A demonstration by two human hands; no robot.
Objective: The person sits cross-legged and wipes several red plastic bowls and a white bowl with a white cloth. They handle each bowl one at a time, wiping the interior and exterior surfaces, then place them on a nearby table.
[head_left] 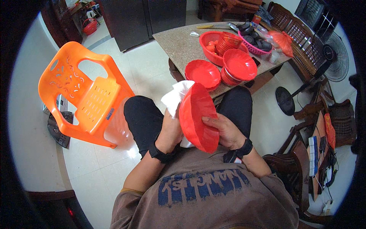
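Observation:
Above my lap, a red scalloped plastic dish (197,120) is tilted on its side between my hands. My right hand (226,128) grips its rim, with the thumb on the inner face. My left hand (171,128) is behind the dish with a white cloth (177,96), pressed to its outer side; its fingers are mostly hidden. Just beyond, at the near table edge, lies a similar red dish (203,73). Right of that stands a stack of red dishes (239,65). Behind them a red plastic basin (210,55) holds more red dishes and some round red items.
A pink basket (254,49) of black items, a red plastic bag (281,41) and a yellow-handled utensil (211,26) are on the stone-topped table (177,43). An orange plastic armchair (94,97) stands at left, a black fan (286,100) at right.

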